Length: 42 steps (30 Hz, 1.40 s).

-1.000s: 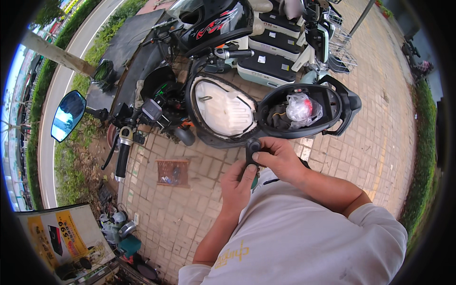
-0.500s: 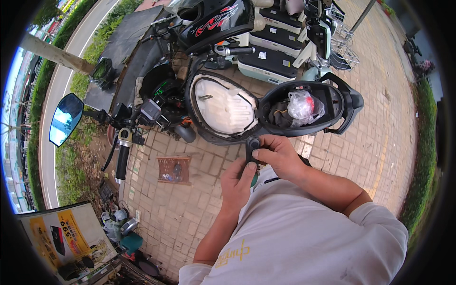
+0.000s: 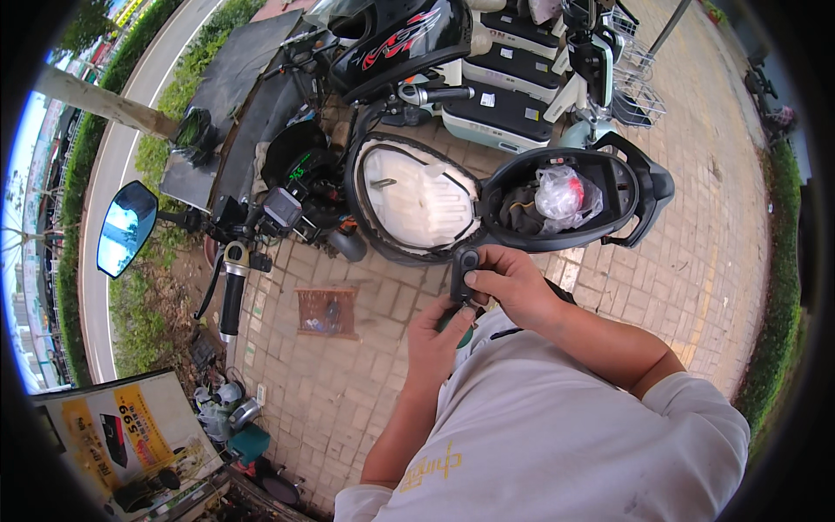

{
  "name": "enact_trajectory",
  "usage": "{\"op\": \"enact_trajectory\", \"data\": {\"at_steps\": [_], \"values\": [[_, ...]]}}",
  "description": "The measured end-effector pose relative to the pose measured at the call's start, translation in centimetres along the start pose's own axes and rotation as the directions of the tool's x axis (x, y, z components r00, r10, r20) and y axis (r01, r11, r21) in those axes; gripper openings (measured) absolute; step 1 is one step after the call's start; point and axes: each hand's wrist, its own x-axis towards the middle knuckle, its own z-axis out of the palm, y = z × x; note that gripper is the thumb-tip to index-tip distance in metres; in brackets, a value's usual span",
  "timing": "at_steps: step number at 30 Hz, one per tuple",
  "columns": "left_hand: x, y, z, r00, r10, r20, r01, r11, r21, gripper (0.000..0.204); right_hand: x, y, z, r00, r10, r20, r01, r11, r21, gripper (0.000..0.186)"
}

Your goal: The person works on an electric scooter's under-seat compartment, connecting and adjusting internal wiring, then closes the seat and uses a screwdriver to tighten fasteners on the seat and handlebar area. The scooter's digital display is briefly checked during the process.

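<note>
A small black key fob (image 3: 464,271) with a round spot near its top stands upright between my hands. My right hand (image 3: 524,285) grips it from the right, its thumb across the front. At the lower end, the closed fingers and thumb of my left hand (image 3: 428,348) pinch it. Something green (image 3: 467,335) shows just below the left thumb; its kind is hidden. Beyond my hands, a scooter's seat (image 3: 416,193) is flipped up, showing its pale underside. The open storage compartment (image 3: 628,198) beside it holds a clear plastic bag (image 3: 565,198) and dark cloth (image 3: 519,211).
A handlebar grip (image 3: 232,303) and mirror (image 3: 128,228) stand at the left. A black helmet (image 3: 400,54) and several black-topped cases (image 3: 496,113) are at the back. A reddish mat (image 3: 327,311) lies on the paving. A signboard (image 3: 130,431) and containers (image 3: 250,444) sit at lower left.
The whole view has shifted slightly, so the scene sits a little further right. The left thumb has slid slightly lower along the key fob; the right hand keeps its grip.
</note>
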Motion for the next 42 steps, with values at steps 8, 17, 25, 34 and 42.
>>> {"op": "enact_trajectory", "data": {"at_steps": [8,17,25,34,42], "values": [[-0.5,-0.6,-4.8,0.976,-0.215,0.024,0.216,0.970,-0.113,0.016,1.3,2.8,0.0,0.994,0.091,0.065,-0.092,0.996,0.006,0.010],[-0.5,-0.4,-12.8,0.992,0.000,-0.125,0.099,0.610,0.786,0.020,6.6,9.2,0.6,0.768,-0.123,0.629,0.604,0.467,-0.646,0.048],[4.3,0.9,-19.9,0.971,-0.024,-0.239,0.207,0.591,0.780,0.027,14.3,17.6,4.9,0.789,-0.157,0.594,0.537,0.645,-0.544,0.024],[14.1,1.4,-23.0,0.956,0.107,-0.274,0.114,0.723,0.682,0.028,20.7,21.4,6.6,0.949,-0.290,0.123,0.306,0.756,-0.579,0.020],[24.2,0.8,-24.1,0.852,0.517,-0.082,-0.213,0.485,0.848,0.039,23.0,22.2,6.7,0.931,-0.317,-0.179,0.195,0.848,-0.492,0.026]]}}
